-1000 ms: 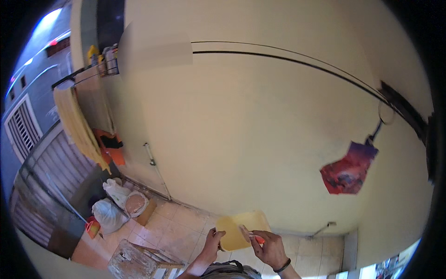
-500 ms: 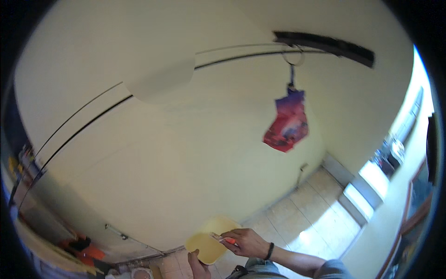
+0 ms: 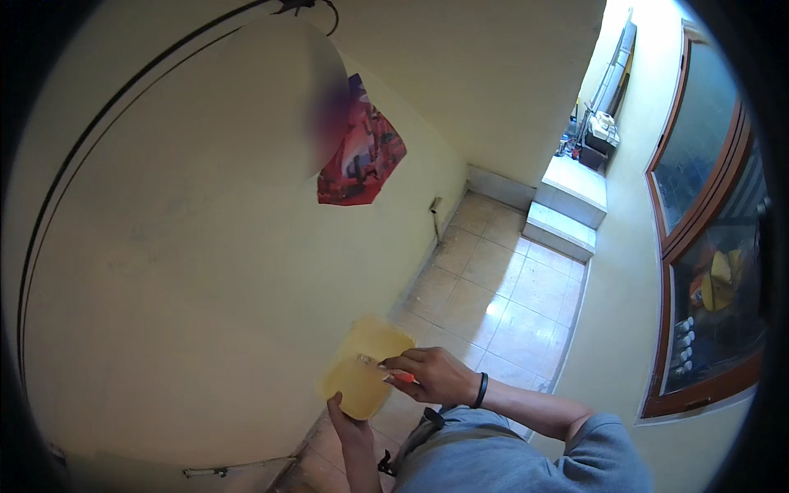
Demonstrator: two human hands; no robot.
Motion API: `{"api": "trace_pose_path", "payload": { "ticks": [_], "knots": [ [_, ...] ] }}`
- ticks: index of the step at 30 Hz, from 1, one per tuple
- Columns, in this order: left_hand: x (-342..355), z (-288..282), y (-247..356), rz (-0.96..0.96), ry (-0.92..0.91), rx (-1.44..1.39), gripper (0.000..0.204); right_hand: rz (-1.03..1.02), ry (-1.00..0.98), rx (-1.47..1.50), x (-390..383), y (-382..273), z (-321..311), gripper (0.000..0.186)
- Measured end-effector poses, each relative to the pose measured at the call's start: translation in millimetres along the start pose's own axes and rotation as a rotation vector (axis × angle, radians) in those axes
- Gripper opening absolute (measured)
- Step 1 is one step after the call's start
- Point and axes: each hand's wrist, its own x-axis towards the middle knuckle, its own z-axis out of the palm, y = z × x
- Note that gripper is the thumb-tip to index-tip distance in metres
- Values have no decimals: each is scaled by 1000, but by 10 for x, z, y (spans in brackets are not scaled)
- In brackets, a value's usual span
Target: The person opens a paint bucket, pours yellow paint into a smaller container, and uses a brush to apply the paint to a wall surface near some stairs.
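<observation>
A yellow plastic tub (image 3: 362, 394) is tilted in front of me, its open inside in view. My left hand (image 3: 349, 421) grips its near lower rim, the thumb over the edge. My right hand (image 3: 437, 376) is closed round a small tool with an orange handle (image 3: 403, 377). The tool's pale tip reaches over the inside of the tub, and whether it touches the tub wall I cannot tell. The tip is too blurred to show whether it is a brush or a blade.
A pale wall (image 3: 205, 271) rises ahead, with a red and purple bag (image 3: 366, 160) hanging by it. A tiled floor (image 3: 468, 271) runs back to white steps (image 3: 567, 201). A brown-framed window (image 3: 707, 246) is at right; a pipe (image 3: 238, 471) runs low at left.
My view has swung to the right, bringing the window and more floor into sight. Both hands still hold the tub and the orange-handled tool in much the same way.
</observation>
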Motion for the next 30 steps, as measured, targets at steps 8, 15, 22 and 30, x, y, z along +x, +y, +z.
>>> {"api": "trace_pose_path", "payload": {
  "ticks": [8, 15, 22, 30],
  "knots": [
    [263, 728, -424, -85, -76, 28, 49, 86, 113, -24, -289, 397, -729, 31],
    [468, 1385, -893, -69, -137, 13, 47, 85, 164, -39, -468, 830, -1320, 29],
    [590, 1822, -1299, -133, -165, 25, 48, 60, 202, -149, -563, 1169, -1779, 28],
    [616, 2146, -1528, -155, -224, 104, 49, 113, 297, -155, -755, 1351, -1991, 22]
  ]
}}
